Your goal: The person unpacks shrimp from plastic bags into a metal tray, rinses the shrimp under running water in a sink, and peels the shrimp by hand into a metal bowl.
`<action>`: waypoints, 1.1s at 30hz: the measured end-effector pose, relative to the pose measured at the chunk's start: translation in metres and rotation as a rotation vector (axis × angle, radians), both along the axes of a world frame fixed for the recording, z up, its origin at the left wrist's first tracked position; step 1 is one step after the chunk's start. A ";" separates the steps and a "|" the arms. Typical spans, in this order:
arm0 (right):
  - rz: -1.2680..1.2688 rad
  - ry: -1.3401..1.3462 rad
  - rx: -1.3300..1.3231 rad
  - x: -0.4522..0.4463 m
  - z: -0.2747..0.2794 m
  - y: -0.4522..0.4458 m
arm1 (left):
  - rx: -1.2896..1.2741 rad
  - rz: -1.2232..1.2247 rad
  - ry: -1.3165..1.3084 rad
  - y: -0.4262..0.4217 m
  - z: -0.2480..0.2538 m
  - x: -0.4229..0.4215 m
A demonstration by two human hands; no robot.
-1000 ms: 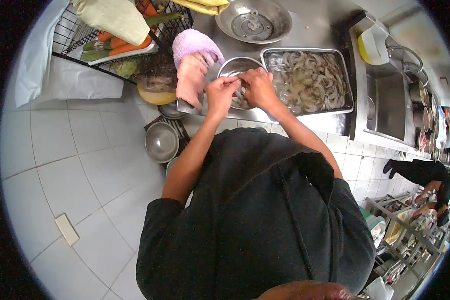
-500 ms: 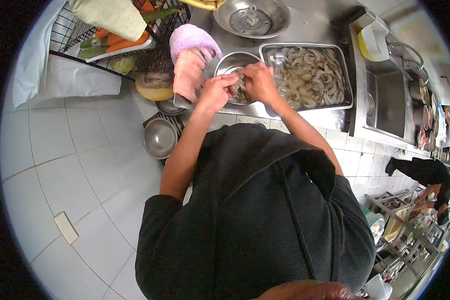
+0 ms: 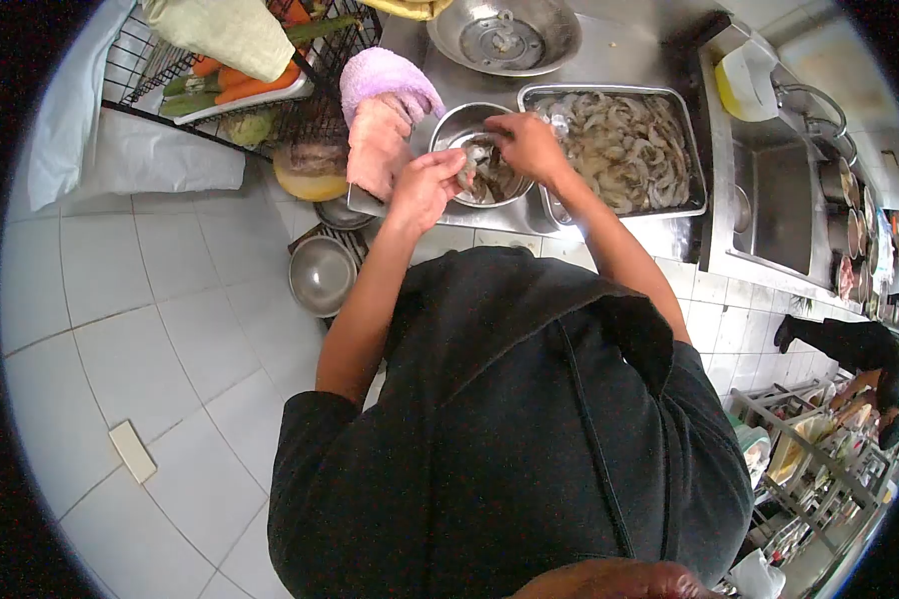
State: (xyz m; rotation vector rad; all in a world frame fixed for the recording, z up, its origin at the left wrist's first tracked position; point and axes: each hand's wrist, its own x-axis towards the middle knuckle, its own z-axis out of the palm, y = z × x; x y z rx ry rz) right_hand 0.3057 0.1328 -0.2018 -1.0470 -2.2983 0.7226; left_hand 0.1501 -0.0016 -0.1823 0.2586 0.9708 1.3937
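Observation:
My left hand (image 3: 428, 190) is closed on a shrimp (image 3: 466, 172) at the left rim of a round metal bowl (image 3: 449, 128). Over the bowl's right side is my right hand (image 3: 529, 147), its fingers pinched together; whatever they hold is too small to make out. Dark, greyish pieces lie in the bowl beneath the hands. Just right of it, a rectangular metal tray (image 3: 697, 150) holds many grey shrimp (image 3: 629, 150) in liquid. Left of the bowl sit a pink cloth (image 3: 382, 78) and a pink ridged object (image 3: 377, 150).
A colander (image 3: 559, 55) stands behind the bowl. At the upper left is a wire basket (image 3: 120, 80) with carrots and green vegetables. A sink (image 3: 774, 205) lies right of the tray. Below the counter is a metal bowl (image 3: 322, 277). Another person (image 3: 854, 344) bends at the far right.
My hands have moved apart, the right one shifting right and away from the left. More of the bowl's contents shows between them.

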 end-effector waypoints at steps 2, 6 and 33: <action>0.018 0.074 0.139 -0.001 0.001 -0.007 | 0.056 0.088 0.019 0.003 0.001 0.003; -0.051 0.449 -1.101 0.006 0.036 -0.031 | 0.041 0.160 0.151 0.010 0.008 0.012; -0.046 0.108 0.221 -0.024 0.023 -0.054 | -0.050 0.391 0.242 0.034 -0.015 0.052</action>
